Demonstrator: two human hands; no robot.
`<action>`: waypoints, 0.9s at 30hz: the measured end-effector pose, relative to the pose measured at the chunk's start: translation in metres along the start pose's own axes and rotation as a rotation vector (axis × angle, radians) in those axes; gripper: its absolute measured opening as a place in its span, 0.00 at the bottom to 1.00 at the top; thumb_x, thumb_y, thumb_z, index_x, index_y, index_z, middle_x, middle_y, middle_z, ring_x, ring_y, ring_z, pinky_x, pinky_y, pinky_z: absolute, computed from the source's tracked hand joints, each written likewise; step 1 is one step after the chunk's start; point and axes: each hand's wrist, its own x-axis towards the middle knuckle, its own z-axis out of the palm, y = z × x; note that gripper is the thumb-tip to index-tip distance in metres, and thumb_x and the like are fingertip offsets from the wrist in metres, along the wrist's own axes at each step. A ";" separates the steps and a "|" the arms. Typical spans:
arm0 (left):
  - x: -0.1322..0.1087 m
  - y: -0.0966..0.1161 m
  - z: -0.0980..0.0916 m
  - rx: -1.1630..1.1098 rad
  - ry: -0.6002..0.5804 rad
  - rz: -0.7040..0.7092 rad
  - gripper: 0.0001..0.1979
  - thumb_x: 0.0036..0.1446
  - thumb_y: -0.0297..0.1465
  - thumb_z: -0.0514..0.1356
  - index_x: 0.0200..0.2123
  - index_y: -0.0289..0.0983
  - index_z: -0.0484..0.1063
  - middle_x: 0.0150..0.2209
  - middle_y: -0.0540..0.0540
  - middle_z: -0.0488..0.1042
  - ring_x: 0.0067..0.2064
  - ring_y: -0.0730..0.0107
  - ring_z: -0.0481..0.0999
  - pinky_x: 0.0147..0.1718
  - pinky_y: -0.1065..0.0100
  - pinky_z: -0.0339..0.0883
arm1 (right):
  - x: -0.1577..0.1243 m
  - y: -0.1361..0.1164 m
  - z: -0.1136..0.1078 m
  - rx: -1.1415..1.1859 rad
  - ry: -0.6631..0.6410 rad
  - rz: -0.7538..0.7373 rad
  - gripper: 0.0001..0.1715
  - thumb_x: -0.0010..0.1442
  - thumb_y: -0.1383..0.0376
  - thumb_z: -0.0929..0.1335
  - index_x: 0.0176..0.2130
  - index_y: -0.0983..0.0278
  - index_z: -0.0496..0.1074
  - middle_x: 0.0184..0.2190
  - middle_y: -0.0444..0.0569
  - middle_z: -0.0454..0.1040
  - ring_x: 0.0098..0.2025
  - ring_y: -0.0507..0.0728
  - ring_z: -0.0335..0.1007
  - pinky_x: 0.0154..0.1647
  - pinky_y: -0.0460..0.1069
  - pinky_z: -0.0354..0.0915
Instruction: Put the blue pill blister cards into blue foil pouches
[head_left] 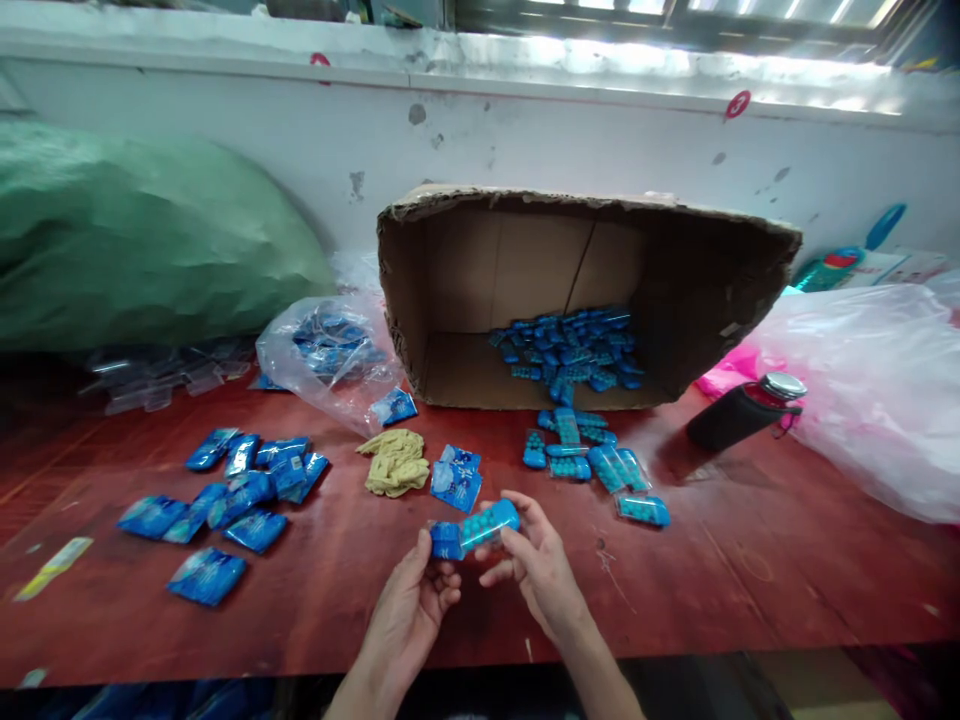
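Near the table's front edge, my left hand point(420, 592) pinches a small blue packet point(447, 541) between thumb and fingers. My right hand point(541, 565) grips a clear container of turquoise balls with a blue cap point(487, 527), its clear end against or partly inside the packet; I cannot tell which. Just beyond my hands lie flat blue packets point(456, 484) and a crumpled yellowish cloth point(394, 463). More ball-filled containers point(568, 430) lie loose to the right, before the box. Several plump blue packets point(251, 490) are grouped on the left.
A cardboard box point(457, 365) on its side holds a heap of blue-capped containers point(574, 345). A plastic bag of blue packets point(322, 345) and a big green sack point(150, 240) stand left. A dark bottle point(739, 412) and a pale plastic bag point(870, 380) are right.
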 end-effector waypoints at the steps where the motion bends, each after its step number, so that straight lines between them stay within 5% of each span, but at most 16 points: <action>1: 0.001 -0.001 -0.001 0.008 -0.015 0.013 0.08 0.49 0.34 0.59 0.26 0.33 0.67 0.16 0.50 0.69 0.17 0.75 0.69 0.14 0.76 0.65 | -0.001 0.002 0.000 -0.005 0.011 -0.008 0.22 0.52 0.64 0.67 0.46 0.60 0.59 0.42 0.49 0.68 0.29 0.53 0.71 0.20 0.48 0.71; 7: 0.002 0.001 -0.006 0.033 -0.060 0.089 0.11 0.43 0.35 0.63 0.25 0.34 0.66 0.15 0.50 0.69 0.18 0.73 0.70 0.15 0.74 0.66 | -0.009 0.011 0.001 -0.019 0.010 -0.032 0.24 0.51 0.65 0.68 0.47 0.58 0.59 0.42 0.49 0.68 0.32 0.55 0.71 0.24 0.50 0.72; 15: -0.001 0.009 -0.004 -0.017 0.027 0.056 0.07 0.50 0.31 0.58 0.25 0.34 0.66 0.15 0.50 0.69 0.18 0.73 0.71 0.17 0.74 0.68 | -0.016 0.014 0.003 -0.019 -0.005 -0.069 0.24 0.50 0.66 0.69 0.46 0.57 0.60 0.43 0.50 0.68 0.33 0.56 0.72 0.26 0.52 0.71; 27: 0.000 0.012 -0.011 0.019 -0.113 0.071 0.08 0.49 0.33 0.59 0.24 0.33 0.66 0.16 0.50 0.70 0.20 0.72 0.72 0.18 0.73 0.69 | -0.016 0.003 -0.002 0.011 -0.052 0.007 0.24 0.49 0.67 0.69 0.46 0.58 0.61 0.43 0.49 0.69 0.29 0.54 0.72 0.24 0.50 0.71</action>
